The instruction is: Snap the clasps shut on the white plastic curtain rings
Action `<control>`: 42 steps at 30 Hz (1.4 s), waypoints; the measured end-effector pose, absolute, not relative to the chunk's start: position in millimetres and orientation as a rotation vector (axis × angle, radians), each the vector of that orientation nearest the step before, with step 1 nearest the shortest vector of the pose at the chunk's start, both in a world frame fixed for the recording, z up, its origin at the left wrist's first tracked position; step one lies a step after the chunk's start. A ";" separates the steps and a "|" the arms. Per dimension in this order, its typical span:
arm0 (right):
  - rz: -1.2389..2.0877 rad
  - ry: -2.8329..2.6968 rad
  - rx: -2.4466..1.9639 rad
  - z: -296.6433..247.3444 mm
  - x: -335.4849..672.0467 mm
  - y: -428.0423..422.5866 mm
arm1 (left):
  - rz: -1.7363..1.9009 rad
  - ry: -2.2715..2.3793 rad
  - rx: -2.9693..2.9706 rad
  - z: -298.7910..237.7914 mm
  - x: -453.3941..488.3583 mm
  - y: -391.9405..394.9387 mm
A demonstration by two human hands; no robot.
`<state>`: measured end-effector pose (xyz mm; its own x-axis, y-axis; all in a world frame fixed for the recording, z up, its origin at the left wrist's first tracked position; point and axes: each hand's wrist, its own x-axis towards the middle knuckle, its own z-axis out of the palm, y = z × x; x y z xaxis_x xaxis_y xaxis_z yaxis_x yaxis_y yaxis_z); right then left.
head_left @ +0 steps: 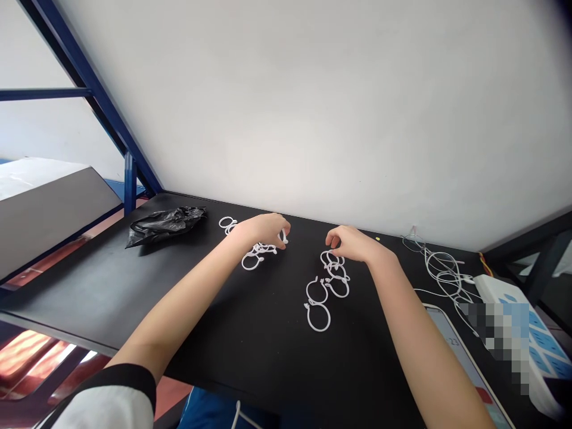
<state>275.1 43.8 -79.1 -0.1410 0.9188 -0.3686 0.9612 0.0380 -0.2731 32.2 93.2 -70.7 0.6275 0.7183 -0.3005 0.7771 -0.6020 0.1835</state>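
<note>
White plastic rings lie in two groups on a black table (250, 333). My left hand (261, 230) rests over the left group of rings (252, 257), its fingers curled on one white ring at the fingertips. My right hand (353, 243) hovers over the top of the right group of rings (328, 286), fingers bent down and touching them. Whether it grips one is hidden. One ring of that group lies nearest me (318, 316). A few more rings (227, 224) lie behind my left hand.
A crumpled black plastic bag (166, 224) lies at the table's far left. White cables (442, 271) tangle at the right beside a white power strip (518, 304) and a phone (460, 351). A white wall stands behind the table; a blue metal frame (129, 179) stands at left.
</note>
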 end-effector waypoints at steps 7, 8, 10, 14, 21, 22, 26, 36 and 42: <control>-0.690 2.069 1.956 -90.6 277.6 51.3 | -0.475 1.250 2.443 -74.0 34.1 96.2; -0.692 2.064 1.952 -92.2 277.6 51.8 | -0.484 1.251 2.435 -73.8 34.3 96.1; -0.698 2.057 1.945 -94.6 277.6 52.6 | -0.494 1.252 2.423 -73.2 34.7 95.4; -0.726 2.065 1.941 -96.0 279.5 53.4 | -0.489 1.254 2.417 -72.2 34.3 94.1; -0.805 2.301 2.062 -81.0 282.6 47.4 | -0.292 1.180 2.514 -69.5 33.9 92.7; -0.836 2.382 2.088 -76.6 280.8 45.2 | -0.209 1.158 2.547 -67.5 35.0 90.9; -1.012 2.777 2.192 -58.6 267.0 35.4 | 0.389 1.026 2.639 -54.8 42.7 76.4; -2.364 3.335 1.431 -20.5 232.8 -0.4 | 1.893 0.010 2.825 -37.5 64.8 41.7; -2.421 3.300 1.303 -15.3 217.0 -15.5 | 2.012 -0.071 2.661 -31.5 72.9 25.9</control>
<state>217.0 -15.5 -15.3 -0.2758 0.8428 0.4622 -0.1877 0.4244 -0.8858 72.9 25.9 -31.5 0.2787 -0.1507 0.9485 0.0833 -0.9801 -0.1802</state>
